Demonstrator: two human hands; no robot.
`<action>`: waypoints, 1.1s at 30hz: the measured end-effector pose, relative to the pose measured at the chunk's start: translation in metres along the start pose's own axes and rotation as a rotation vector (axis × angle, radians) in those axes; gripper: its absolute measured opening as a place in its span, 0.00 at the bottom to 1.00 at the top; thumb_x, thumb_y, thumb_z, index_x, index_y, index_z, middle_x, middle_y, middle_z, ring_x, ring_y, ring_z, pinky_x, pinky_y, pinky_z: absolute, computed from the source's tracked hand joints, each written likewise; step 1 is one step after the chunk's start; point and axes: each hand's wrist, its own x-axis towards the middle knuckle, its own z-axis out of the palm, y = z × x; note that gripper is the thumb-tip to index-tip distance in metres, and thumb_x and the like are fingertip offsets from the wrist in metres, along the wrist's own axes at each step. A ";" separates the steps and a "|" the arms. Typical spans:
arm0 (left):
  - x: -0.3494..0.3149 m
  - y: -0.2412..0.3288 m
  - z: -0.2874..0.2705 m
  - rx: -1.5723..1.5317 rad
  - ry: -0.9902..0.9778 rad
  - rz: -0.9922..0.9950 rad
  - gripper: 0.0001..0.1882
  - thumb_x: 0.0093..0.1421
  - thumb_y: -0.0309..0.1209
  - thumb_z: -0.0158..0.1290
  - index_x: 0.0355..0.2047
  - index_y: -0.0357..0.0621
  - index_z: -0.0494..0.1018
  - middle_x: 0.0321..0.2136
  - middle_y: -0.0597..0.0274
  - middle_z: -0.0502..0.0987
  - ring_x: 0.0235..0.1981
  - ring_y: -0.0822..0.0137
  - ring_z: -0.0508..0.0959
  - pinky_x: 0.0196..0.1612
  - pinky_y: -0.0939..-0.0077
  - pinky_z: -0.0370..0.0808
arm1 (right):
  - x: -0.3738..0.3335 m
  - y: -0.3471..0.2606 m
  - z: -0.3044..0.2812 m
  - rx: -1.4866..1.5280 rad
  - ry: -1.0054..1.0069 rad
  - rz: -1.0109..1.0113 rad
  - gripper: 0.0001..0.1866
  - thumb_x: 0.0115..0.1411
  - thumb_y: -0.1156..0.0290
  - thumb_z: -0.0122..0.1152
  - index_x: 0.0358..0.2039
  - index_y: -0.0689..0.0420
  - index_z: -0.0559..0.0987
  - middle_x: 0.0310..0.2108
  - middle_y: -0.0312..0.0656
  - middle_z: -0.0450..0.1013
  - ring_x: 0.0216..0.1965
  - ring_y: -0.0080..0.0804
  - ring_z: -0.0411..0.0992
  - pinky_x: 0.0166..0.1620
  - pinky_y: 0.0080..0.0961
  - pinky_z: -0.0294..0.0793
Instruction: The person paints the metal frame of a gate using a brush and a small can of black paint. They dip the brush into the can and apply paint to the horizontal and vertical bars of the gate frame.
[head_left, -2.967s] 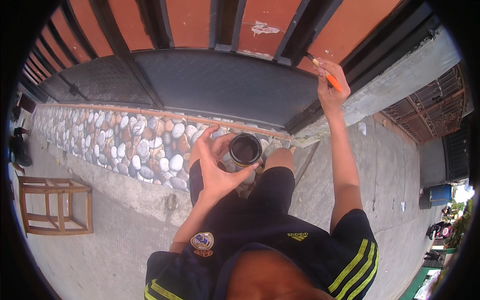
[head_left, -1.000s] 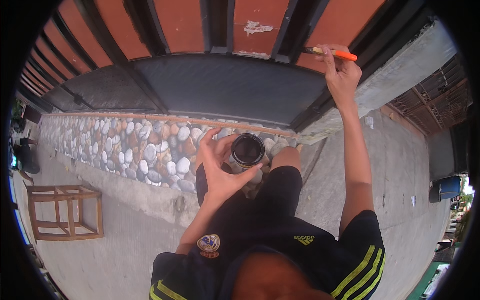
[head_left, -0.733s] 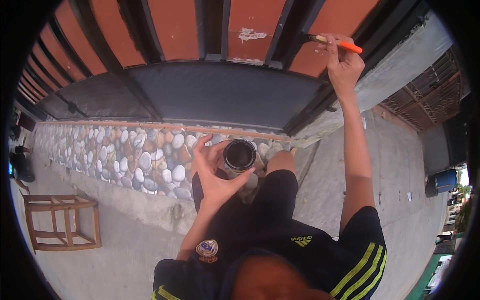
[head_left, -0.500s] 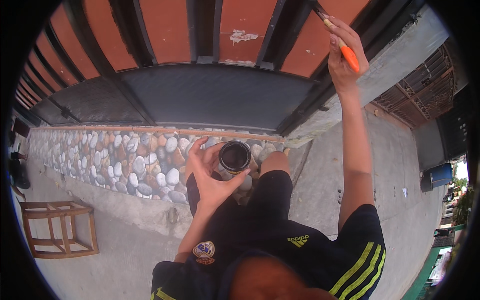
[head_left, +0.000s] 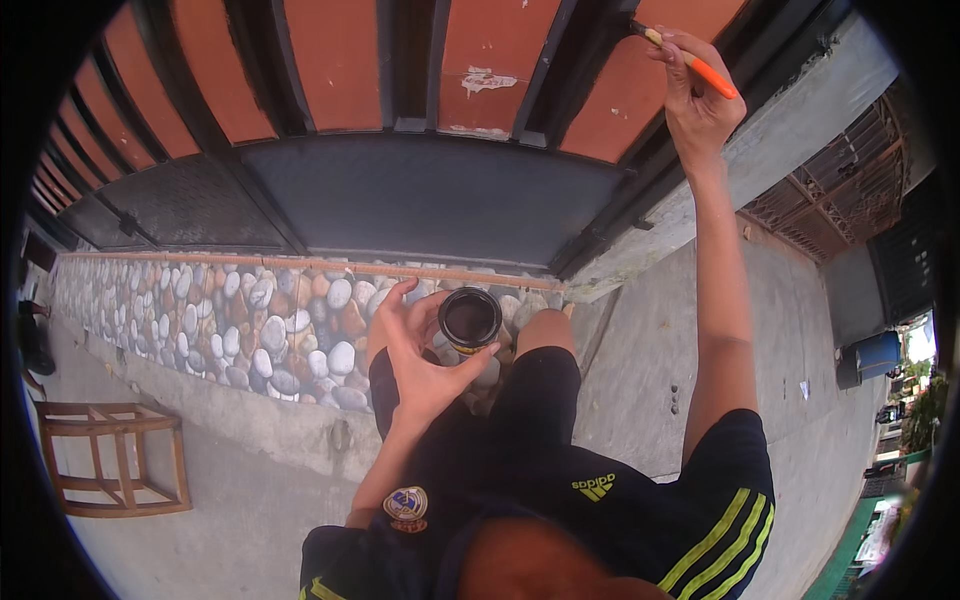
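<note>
My left hand [head_left: 415, 350] is wrapped round a small open can of dark paint [head_left: 470, 317], held upright above my knees. Up at the right, my right hand [head_left: 703, 100] grips a paintbrush [head_left: 710, 77] by its orange-tipped handle. The brush's dark bristles point left and touch or nearly touch a black vertical bar [head_left: 570, 75] of the gate; the exact contact is too small to tell. Orange-red panels [head_left: 500, 50] show between the black bars, one with a pale chipped patch. Below them runs a dark grey metal panel [head_left: 430, 195].
A strip of set pebbles [head_left: 270, 330] lies along the gate's foot. On the concrete at left stands a wooden stool frame [head_left: 120, 460]. A concrete pillar [head_left: 790, 130] rises beside the gate at right, with a blue barrel [head_left: 868, 357] farther off.
My right hand has shifted slightly right and down, and the brush has tilted flatter, its bristles lower against the black bar. The left hand and can stay nearly in place.
</note>
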 end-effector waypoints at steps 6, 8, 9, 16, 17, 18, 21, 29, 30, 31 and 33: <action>0.000 0.000 -0.001 -0.012 0.019 -0.027 0.53 0.41 0.23 0.70 0.61 0.42 0.45 0.47 0.50 0.72 0.47 0.62 0.77 0.51 0.70 0.75 | 0.009 -0.001 -0.006 -0.343 -0.026 -0.338 0.09 0.54 0.76 0.69 0.36 0.60 0.81 0.36 0.42 0.80 0.37 0.32 0.79 0.38 0.20 0.79; 0.001 0.002 -0.002 -0.011 0.017 -0.019 0.53 0.41 0.23 0.70 0.61 0.42 0.45 0.47 0.50 0.73 0.48 0.62 0.77 0.53 0.69 0.74 | -0.011 -0.007 -0.008 -0.326 -0.153 -0.272 0.10 0.52 0.76 0.71 0.35 0.59 0.81 0.35 0.41 0.80 0.34 0.33 0.79 0.35 0.20 0.79; 0.001 0.003 -0.002 -0.019 0.022 -0.013 0.53 0.41 0.23 0.70 0.61 0.42 0.45 0.47 0.50 0.73 0.48 0.62 0.77 0.53 0.69 0.74 | -0.019 -0.012 -0.011 -0.322 -0.195 -0.239 0.09 0.52 0.76 0.71 0.34 0.59 0.81 0.34 0.42 0.80 0.33 0.32 0.79 0.34 0.20 0.79; 0.005 0.003 0.000 -0.035 -0.002 -0.040 0.53 0.41 0.22 0.70 0.61 0.42 0.46 0.47 0.49 0.73 0.50 0.60 0.76 0.57 0.64 0.71 | 0.023 0.003 -0.016 -0.085 -0.131 -0.005 0.07 0.62 0.74 0.63 0.37 0.64 0.80 0.35 0.40 0.80 0.34 0.22 0.79 0.33 0.17 0.77; 0.006 0.003 0.001 -0.018 -0.004 -0.033 0.53 0.41 0.23 0.70 0.61 0.42 0.46 0.46 0.49 0.73 0.49 0.61 0.77 0.55 0.67 0.72 | 0.038 0.004 -0.017 -0.062 -0.076 -0.087 0.07 0.62 0.75 0.63 0.38 0.64 0.80 0.35 0.40 0.80 0.34 0.24 0.79 0.35 0.16 0.78; 0.005 0.003 0.001 -0.024 -0.007 -0.022 0.53 0.41 0.23 0.70 0.61 0.42 0.46 0.46 0.49 0.73 0.49 0.61 0.77 0.55 0.67 0.72 | 0.052 0.004 -0.018 -0.040 -0.022 -0.169 0.07 0.62 0.75 0.63 0.38 0.64 0.80 0.36 0.41 0.80 0.34 0.25 0.80 0.37 0.16 0.78; 0.003 0.003 0.001 0.004 -0.015 -0.067 0.53 0.41 0.24 0.71 0.61 0.40 0.46 0.46 0.50 0.73 0.50 0.60 0.76 0.57 0.63 0.71 | 0.075 0.008 -0.020 -0.044 0.017 -0.267 0.07 0.61 0.76 0.63 0.39 0.64 0.80 0.37 0.42 0.80 0.35 0.26 0.80 0.39 0.18 0.79; 0.004 0.004 -0.003 -0.012 -0.002 -0.061 0.53 0.41 0.24 0.71 0.61 0.40 0.46 0.46 0.50 0.73 0.50 0.60 0.76 0.58 0.62 0.71 | 0.014 -0.014 -0.017 -0.237 -0.237 -0.103 0.05 0.59 0.74 0.66 0.33 0.62 0.80 0.32 0.40 0.80 0.30 0.25 0.78 0.33 0.18 0.77; 0.004 0.004 -0.003 -0.014 -0.006 -0.058 0.53 0.41 0.24 0.71 0.61 0.40 0.46 0.46 0.49 0.73 0.50 0.60 0.76 0.58 0.62 0.71 | 0.020 -0.012 -0.017 -0.236 -0.233 -0.110 0.05 0.59 0.74 0.66 0.33 0.62 0.80 0.32 0.40 0.80 0.30 0.25 0.78 0.33 0.18 0.77; 0.005 0.005 -0.004 -0.023 -0.006 -0.051 0.53 0.42 0.23 0.71 0.61 0.40 0.46 0.45 0.49 0.73 0.50 0.59 0.76 0.58 0.62 0.71 | 0.030 -0.012 -0.015 -0.120 -0.170 -0.035 0.06 0.60 0.74 0.65 0.34 0.64 0.80 0.32 0.40 0.80 0.30 0.24 0.79 0.34 0.17 0.77; 0.005 0.005 -0.004 -0.035 -0.013 -0.045 0.53 0.42 0.23 0.71 0.61 0.40 0.46 0.45 0.49 0.73 0.50 0.59 0.76 0.58 0.62 0.71 | 0.056 -0.006 -0.019 -0.076 -0.099 -0.037 0.09 0.63 0.73 0.62 0.36 0.68 0.79 0.33 0.41 0.80 0.32 0.24 0.80 0.37 0.16 0.78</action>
